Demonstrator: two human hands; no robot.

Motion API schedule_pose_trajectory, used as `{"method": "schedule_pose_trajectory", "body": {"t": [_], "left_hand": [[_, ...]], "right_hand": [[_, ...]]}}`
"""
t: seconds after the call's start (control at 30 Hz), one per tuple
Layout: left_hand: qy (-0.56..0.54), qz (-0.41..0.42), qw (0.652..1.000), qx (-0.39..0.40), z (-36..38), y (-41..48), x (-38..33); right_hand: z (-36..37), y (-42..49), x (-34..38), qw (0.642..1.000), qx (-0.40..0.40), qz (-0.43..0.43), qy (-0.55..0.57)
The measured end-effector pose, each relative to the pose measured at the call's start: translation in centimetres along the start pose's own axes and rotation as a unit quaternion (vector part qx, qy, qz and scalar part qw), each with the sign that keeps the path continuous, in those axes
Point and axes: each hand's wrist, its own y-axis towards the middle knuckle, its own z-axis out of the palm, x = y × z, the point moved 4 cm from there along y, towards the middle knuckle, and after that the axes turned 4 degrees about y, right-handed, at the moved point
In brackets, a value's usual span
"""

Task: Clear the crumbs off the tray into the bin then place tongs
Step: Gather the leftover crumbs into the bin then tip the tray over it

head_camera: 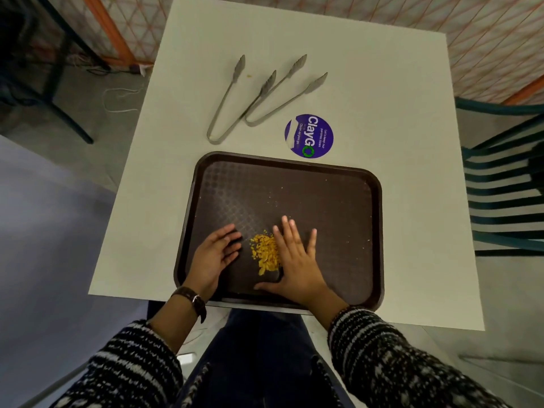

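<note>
A dark brown tray [338, 201] lies on the white table in front of me. A small heap of yellow crumbs [265, 252] sits on its near middle, and a few specks lie scattered farther right. My left hand [213, 257] rests flat on the tray just left of the heap, fingers apart. On the other side of the heap lies my right hand [297, 265], palm down and fingers spread, its edge touching the crumbs. Two metal tongs lie on the table beyond the tray: one pair [228, 98] at the left, the other pair [282, 98] beside it.
A round purple sticker [309, 136] is on the white table [412, 172] behind the tray. A dark slatted chair [506, 198] stands at the right. A dark table leg [59, 92] stands on the floor at the left. No bin is in view.
</note>
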Motion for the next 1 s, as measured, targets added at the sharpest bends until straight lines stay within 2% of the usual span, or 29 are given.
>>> {"method": "schedule_pose_trajectory", "body": {"t": [0.27,0.33,0.43,0.5,0.6,0.73,0.83,1.0], "left_hand": [[0.007,0.002,1.000,-0.009,-0.5,-0.3,0.5],[0.015,0.020,1.000,-0.013,0.0,-0.6,0.3],[0.085,0.094,0.991,-0.042,1.0,-1.1,0.4],[0.188,0.168,0.966,-0.053,1.9,-1.5,0.6],[0.338,0.264,0.903,-0.018,4.0,-1.6,1.7],[0.506,0.300,0.809,0.018,5.8,-0.6,4.2],[0.561,0.289,0.775,0.019,6.2,0.0,5.1],[0.579,0.276,0.766,0.043,6.5,0.4,6.0]], "right_hand": [[-0.7,1.5,-0.6,0.992,-0.075,0.080,0.058],[-1.0,0.6,-0.7,0.984,-0.101,0.076,0.127],[-1.2,-1.3,-1.0,0.949,-0.143,0.108,0.259],[-1.1,-2.5,-0.8,0.925,-0.162,0.139,0.313],[-0.6,-3.5,0.0,0.900,-0.163,0.172,0.366],[0.6,-3.5,0.8,0.888,-0.161,0.182,0.391],[1.3,-2.9,1.4,0.888,-0.145,0.176,0.399],[1.7,-1.9,2.0,0.895,-0.119,0.156,0.400]]}}
